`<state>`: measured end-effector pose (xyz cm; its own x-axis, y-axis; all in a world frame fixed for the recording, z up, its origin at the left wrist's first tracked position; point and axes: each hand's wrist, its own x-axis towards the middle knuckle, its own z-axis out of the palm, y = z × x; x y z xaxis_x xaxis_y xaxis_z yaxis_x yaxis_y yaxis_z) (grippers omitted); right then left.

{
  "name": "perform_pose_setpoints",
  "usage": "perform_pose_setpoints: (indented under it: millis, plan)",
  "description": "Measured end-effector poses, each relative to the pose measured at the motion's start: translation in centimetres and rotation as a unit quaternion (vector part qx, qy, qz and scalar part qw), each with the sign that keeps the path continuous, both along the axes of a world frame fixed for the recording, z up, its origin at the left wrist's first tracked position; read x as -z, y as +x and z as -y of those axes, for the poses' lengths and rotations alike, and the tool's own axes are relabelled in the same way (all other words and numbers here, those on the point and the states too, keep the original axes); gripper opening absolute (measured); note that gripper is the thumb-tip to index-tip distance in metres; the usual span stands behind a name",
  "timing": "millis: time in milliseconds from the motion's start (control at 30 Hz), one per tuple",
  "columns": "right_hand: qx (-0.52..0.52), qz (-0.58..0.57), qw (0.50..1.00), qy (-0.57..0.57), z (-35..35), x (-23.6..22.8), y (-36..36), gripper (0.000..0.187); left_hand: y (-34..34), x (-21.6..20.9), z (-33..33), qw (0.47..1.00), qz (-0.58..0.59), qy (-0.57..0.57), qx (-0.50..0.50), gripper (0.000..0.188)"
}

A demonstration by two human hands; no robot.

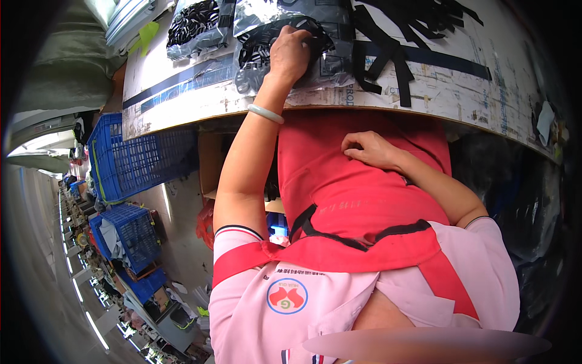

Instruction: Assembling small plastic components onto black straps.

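Observation:
My left hand point(290, 56), with a pale bangle point(265, 113) on its wrist, reaches into a clear plastic bag point(247, 79) on the table. Small black pieces point(257, 50) that look like plastic buckles fill the bag. The fingers curl down among them, and their tips are hidden, so whatever they grip does not show. Low in front of me, my right hand point(373, 150) rests against the red apron point(364, 182). Its fingers are loosely curled, with nothing visible in them.
A second bag of black pieces point(193, 27) lies to the left. Black straps point(388, 54) spread over the worn white tabletop point(448, 97) on the right. Blue crates point(142, 155) stand below the table's left side. Dark plastic bags point(521, 200) sit at the lower right.

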<state>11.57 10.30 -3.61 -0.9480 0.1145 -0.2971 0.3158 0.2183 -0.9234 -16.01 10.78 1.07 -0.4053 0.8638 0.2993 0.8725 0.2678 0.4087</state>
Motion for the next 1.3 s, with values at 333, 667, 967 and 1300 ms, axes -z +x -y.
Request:
perform_pose_setpoints:
  millis: [333, 667, 967, 1300]
  plan:
    - [-0.015, 0.004, 1.0, -0.007, 0.5, 0.3, -0.2, 0.017, -4.5, -2.3, 2.2, 0.713, 0.671, 0.195, -0.068, 0.014]
    - [0.24, -0.094, 0.949, -0.183, -3.3, -7.6, -1.7, 0.028, 10.1, -3.1, 10.9, 0.731, 0.676, 0.08, 0.053, 0.006]
    - [0.225, -0.027, 0.966, -0.126, -1.5, -5.9, -0.5, 0.024, 15.0, 0.6, 12.3, 0.677, 0.73, 0.084, 0.028, 0.025]
    - [0.291, -0.109, 0.933, -0.184, -1.0, -4.0, -0.1, 0.018, 15.4, 2.3, 14.0, 0.537, 0.834, 0.122, 0.022, 0.042]
